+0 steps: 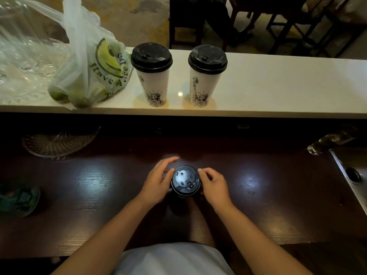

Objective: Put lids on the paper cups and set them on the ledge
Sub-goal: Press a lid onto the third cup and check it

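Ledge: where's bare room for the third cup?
Open ledge runs right of the right-hand lidded cup, free to the frame edge. A narrower gap lies between it and the left lidded cup. Further left is crowded: the plastic bag presses against that cup.

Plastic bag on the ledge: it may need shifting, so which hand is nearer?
Left. The left hand is below and right of the bag; the right hand is farther right.

The dark wooden tabletop (99, 205) carries a black-lidded paper cup (185, 180) near its front edge. A patterned glass plate (59, 142) lies at its far left. Behind, the white ledge (278, 92) holds two lidded white paper cups (152, 76) and a clear plastic bag (93, 72).
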Demonstrator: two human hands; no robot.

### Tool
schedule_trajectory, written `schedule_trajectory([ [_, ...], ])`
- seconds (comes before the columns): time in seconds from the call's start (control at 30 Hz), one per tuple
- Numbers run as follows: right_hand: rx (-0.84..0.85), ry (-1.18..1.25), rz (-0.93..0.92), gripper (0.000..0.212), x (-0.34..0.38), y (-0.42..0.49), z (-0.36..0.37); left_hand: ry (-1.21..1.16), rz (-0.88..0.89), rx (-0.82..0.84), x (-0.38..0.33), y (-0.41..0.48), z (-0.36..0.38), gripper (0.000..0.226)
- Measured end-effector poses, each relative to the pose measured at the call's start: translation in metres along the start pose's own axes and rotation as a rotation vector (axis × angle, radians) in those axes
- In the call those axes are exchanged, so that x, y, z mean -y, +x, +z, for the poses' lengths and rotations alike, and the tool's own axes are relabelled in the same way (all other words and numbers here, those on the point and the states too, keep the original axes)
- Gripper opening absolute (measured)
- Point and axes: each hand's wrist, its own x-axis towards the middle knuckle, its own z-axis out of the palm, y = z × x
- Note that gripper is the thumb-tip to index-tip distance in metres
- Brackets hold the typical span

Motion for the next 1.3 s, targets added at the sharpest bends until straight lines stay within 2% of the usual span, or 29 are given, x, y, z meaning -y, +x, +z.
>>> schedule_trajectory([
  [0.1, 0.014, -0.018, 0.006, 0.022, 0.003, 0.000, -0.001, 0.077, 0.104, 0.078, 0.002, 0.005, -0.002, 0.041],
  [0.2, 0.061, 0.104, 0.093, 0.022, 0.003, -0.004, -0.002, 0.103, 0.089, 0.121, 0.000, 0.004, -0.001, 0.041],
  [0.33, 0.076, 0.427, 0.198, 0.020, -0.001, -0.018, -0.004, 0.068, 0.068, 0.053, 0.001, -0.002, 0.001, 0.038],
  [0.47, 0.078, 0.530, 0.184, 0.023, -0.011, -0.028, -0.004, -0.056, -0.050, -0.025, 0.002, -0.011, 0.006, 0.033],
  [0.57, 0.070, 0.512, 0.157, 0.025, -0.010, -0.031, -0.004, -0.126, -0.120, -0.056, -0.002, -0.012, 0.010, 0.024],
  [0.73, 0.062, 0.425, 0.085, 0.026, -0.005, -0.029, -0.004, -0.093, -0.111, -0.092, -0.014, -0.008, 0.010, 0.017],
  [0.93, 0.019, 0.315, 0.050, 0.024, -0.001, -0.019, 0.000, -0.207, -0.200, -0.059, -0.007, -0.010, 0.013, 0.013],
  [1.3, 0.035, 0.168, 0.026, 0.021, 0.002, -0.005, -0.008, -0.260, -0.205, 0.039, -0.002, -0.007, 0.018, 0.010],
])
